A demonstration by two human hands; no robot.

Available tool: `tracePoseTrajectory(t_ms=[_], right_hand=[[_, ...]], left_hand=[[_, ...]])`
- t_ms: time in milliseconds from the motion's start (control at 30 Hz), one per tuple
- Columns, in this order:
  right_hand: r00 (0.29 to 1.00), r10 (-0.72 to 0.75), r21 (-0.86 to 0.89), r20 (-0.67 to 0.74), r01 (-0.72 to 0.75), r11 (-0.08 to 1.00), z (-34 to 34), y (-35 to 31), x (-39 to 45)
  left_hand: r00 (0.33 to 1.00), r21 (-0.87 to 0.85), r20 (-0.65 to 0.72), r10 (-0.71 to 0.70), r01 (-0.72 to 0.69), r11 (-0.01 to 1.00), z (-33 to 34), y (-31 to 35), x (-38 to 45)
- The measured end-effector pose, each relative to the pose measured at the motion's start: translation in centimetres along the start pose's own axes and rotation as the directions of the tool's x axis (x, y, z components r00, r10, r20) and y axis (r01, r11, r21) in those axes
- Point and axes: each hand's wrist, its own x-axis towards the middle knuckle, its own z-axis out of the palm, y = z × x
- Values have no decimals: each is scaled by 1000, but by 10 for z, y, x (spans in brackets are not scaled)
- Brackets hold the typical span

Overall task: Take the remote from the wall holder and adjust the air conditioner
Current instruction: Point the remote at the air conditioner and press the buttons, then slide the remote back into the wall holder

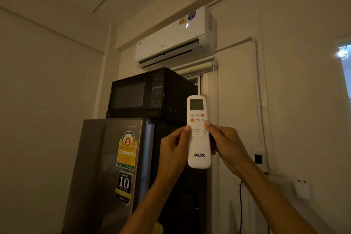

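A white remote (198, 132) is standing upright at centre frame, its blank screen at the top. Both hands are pinching it: the left hand (173, 151) is gripping its left edge, the right hand (227, 143) its right, each thumb resting beside the round menu pad. The air conditioner (175, 39) is hanging high in the upper centre, above a black microwave (150, 94) sitting on a grey fridge (114, 167). With the light dim, a thumb is likely to hit the wrong button.
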Motion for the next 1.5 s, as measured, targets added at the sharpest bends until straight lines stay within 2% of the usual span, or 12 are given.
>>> tracePoseTrajectory(t_ms=[367, 667, 833, 967, 1133, 1300, 1500], right_hand=[[999, 46, -106, -9, -47, 993, -6, 36, -36], [984, 162, -145, -79, -173, 974, -42, 79, -68], [965, 250, -160, -77, -259, 952, -88, 120, -81], [952, 293, -213, -90, -306, 928, -122, 150, -82], [941, 320, -235, -106, -336, 912, -179, 195, -71], [941, 320, -239, -109, -338, 910, -229, 231, -52], [922, 377, -200, -87, -387, 900, -281, 276, -33]], left_hand=[[991, -30, 102, -86, 89, 996, 4, -30, -41], [966, -62, 175, -189, 202, 977, 40, -72, -75], [921, -17, 266, -286, 301, 953, 82, -114, -93], [874, 64, 334, -352, 352, 934, 110, -143, -95], [824, 87, 393, -408, 408, 909, 162, -180, -88], [756, 61, 465, -460, 491, 869, 210, -215, -78], [729, 0, 481, -487, 555, 832, 257, -262, -72]])
